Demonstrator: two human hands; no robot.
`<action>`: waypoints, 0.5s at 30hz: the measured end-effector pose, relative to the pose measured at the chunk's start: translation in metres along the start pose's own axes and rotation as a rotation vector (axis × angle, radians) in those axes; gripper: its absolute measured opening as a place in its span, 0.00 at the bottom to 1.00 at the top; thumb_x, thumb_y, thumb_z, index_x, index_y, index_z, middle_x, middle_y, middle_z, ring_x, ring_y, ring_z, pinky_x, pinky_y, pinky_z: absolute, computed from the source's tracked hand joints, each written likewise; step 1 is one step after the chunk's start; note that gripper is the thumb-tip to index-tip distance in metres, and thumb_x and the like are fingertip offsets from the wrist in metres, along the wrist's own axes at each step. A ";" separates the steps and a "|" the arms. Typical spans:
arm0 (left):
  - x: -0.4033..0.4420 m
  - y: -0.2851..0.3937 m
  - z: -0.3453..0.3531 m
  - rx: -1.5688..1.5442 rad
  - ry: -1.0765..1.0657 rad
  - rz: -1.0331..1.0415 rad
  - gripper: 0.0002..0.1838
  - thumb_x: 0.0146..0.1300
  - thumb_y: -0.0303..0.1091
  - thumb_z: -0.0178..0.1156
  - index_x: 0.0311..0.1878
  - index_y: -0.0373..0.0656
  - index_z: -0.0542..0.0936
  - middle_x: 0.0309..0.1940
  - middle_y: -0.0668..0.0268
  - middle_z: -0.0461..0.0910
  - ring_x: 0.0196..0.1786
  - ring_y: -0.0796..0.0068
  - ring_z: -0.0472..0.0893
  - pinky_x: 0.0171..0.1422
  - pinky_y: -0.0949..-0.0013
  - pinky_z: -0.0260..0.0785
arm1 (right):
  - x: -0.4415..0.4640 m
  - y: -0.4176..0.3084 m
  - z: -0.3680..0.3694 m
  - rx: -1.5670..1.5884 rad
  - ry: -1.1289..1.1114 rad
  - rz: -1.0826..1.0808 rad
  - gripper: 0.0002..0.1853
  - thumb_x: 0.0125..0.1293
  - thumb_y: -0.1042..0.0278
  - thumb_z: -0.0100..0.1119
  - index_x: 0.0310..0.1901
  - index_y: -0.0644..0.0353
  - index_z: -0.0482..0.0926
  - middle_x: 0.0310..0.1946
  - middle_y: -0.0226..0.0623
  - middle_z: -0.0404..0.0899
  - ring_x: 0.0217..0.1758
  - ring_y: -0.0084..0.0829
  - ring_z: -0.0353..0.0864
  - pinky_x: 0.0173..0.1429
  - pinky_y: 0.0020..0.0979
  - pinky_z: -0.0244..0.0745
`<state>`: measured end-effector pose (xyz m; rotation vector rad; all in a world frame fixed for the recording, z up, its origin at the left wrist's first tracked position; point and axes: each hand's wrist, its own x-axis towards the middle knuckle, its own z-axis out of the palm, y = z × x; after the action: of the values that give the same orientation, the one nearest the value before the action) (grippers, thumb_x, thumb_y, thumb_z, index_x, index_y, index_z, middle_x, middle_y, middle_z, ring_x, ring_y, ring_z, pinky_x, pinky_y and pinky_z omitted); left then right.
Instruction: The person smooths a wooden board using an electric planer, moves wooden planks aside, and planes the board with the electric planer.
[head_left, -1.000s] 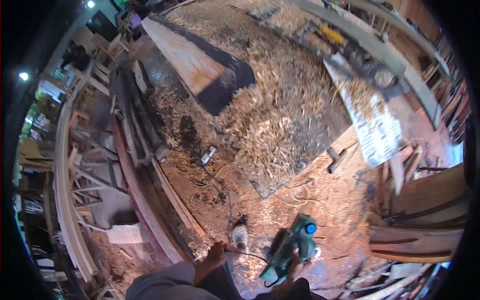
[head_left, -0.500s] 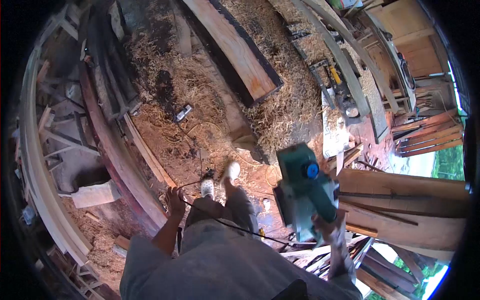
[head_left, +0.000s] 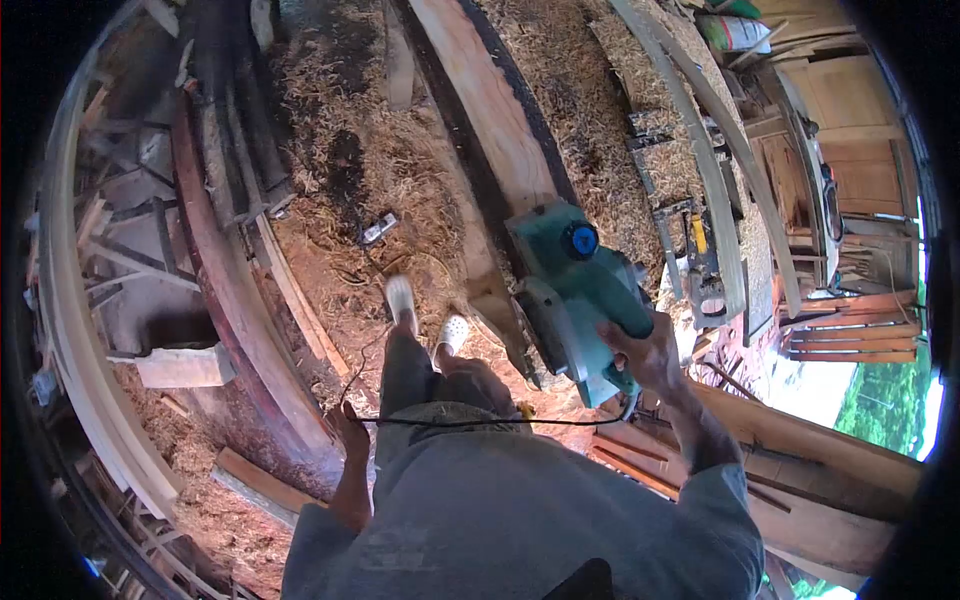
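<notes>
My right hand (head_left: 652, 352) is closed around the rear handle of a green electric hand planer (head_left: 570, 275) with a blue front knob. In the view, the planer covers the near end of a long, pale plank with dark edges (head_left: 490, 90). Whether its base touches the wood, I cannot tell. A black power cord (head_left: 450, 424) runs from the planer's rear across the front of my body to my left hand (head_left: 349, 432). That hand is closed on the cord, low at my left side.
Wood shavings (head_left: 400, 180) cover the ground. A small power strip (head_left: 379, 228) lies ahead of my feet. Long timbers (head_left: 240, 300) stretch along the left, and boards (head_left: 800, 440) are stacked at right. A yellow-handled tool (head_left: 699, 233) rests beyond the plank.
The planer has moved left and forward, over the plank's near end. My left hand has come down slightly with the cord. My feet have shifted in a step.
</notes>
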<state>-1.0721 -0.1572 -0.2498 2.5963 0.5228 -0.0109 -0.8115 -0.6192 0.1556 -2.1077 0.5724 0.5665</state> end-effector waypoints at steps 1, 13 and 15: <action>0.002 -0.007 0.010 0.001 -0.020 0.003 0.12 0.76 0.33 0.54 0.51 0.32 0.73 0.40 0.44 0.72 0.45 0.41 0.71 0.51 0.42 0.62 | 0.010 -0.011 0.000 0.012 -0.021 0.030 0.25 0.62 0.44 0.73 0.29 0.62 0.77 0.17 0.28 0.74 0.19 0.20 0.74 0.23 0.28 0.68; 0.139 -0.009 0.063 -0.118 -0.113 -0.050 0.24 0.77 0.50 0.49 0.33 0.36 0.69 0.20 0.57 0.68 0.28 0.57 0.76 0.34 0.52 0.67 | 0.098 -0.118 0.024 -0.010 -0.024 0.080 0.24 0.62 0.47 0.72 0.37 0.67 0.81 0.18 0.31 0.76 0.19 0.22 0.74 0.24 0.30 0.68; 0.166 -0.022 0.056 -0.249 -0.215 -0.182 0.27 0.78 0.52 0.48 0.29 0.37 0.68 0.17 0.59 0.65 0.22 0.59 0.73 0.30 0.50 0.64 | 0.119 -0.140 0.027 0.026 -0.011 0.077 0.24 0.62 0.48 0.73 0.37 0.66 0.81 0.18 0.31 0.76 0.19 0.21 0.74 0.23 0.30 0.68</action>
<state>-0.9217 -0.1053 -0.3258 2.2652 0.6351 -0.2659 -0.6409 -0.5457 0.1596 -2.0642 0.6537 0.6112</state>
